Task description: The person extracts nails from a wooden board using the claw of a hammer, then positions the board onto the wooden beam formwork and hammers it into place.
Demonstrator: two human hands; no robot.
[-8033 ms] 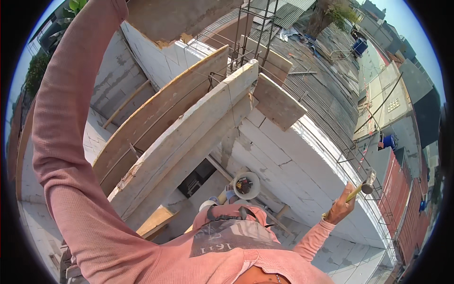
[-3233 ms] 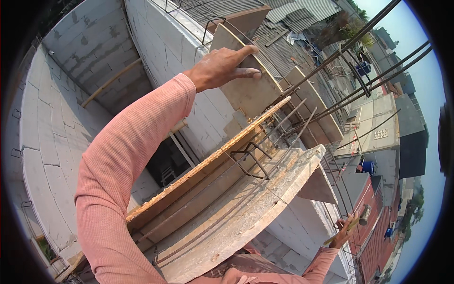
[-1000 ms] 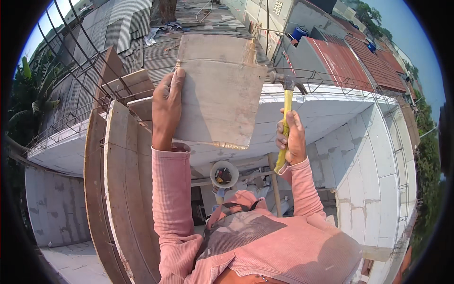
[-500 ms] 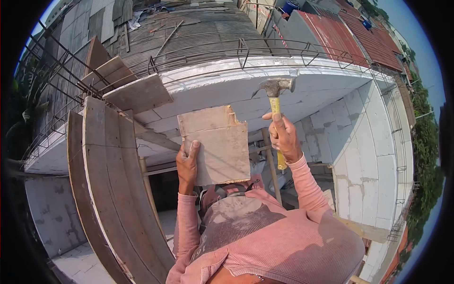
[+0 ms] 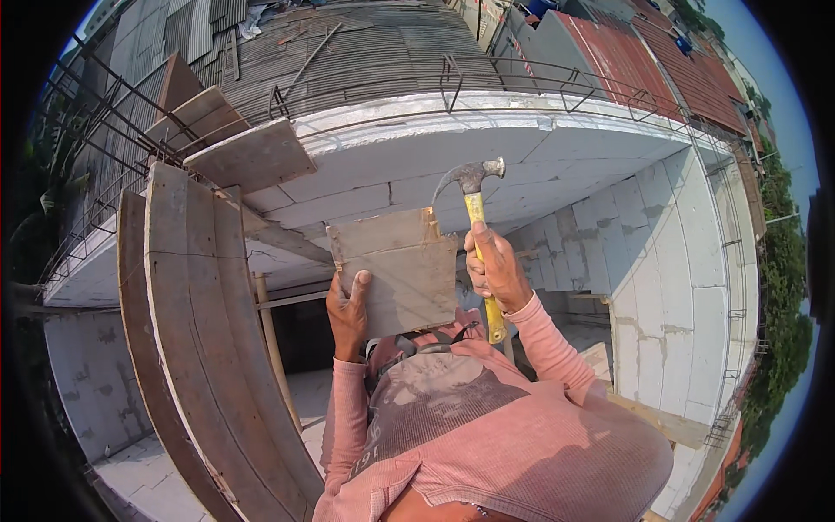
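Partly, a blue drum point(image 5: 540, 6) is cut off by the top edge, its contents hidden. Above the shirt point(image 5: 522, 426), a wooden board point(image 5: 396, 274) is pinched at its left side by the left hand point(image 5: 350, 306), thumb across its face. Beside it, a claw hammer point(image 5: 474, 207) is gripped tightly by the raised right hand point(image 5: 502, 271), handle near-upright, claw pointing left.

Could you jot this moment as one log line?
left hand: grips flat board | right hand: holds yellow-handled claw hammer | around: pale block walls, corrugated roof

The left hand point(image 5: 350, 311) holds a board point(image 5: 402, 280), the right hand point(image 5: 499, 270) a hammer point(image 5: 475, 207).
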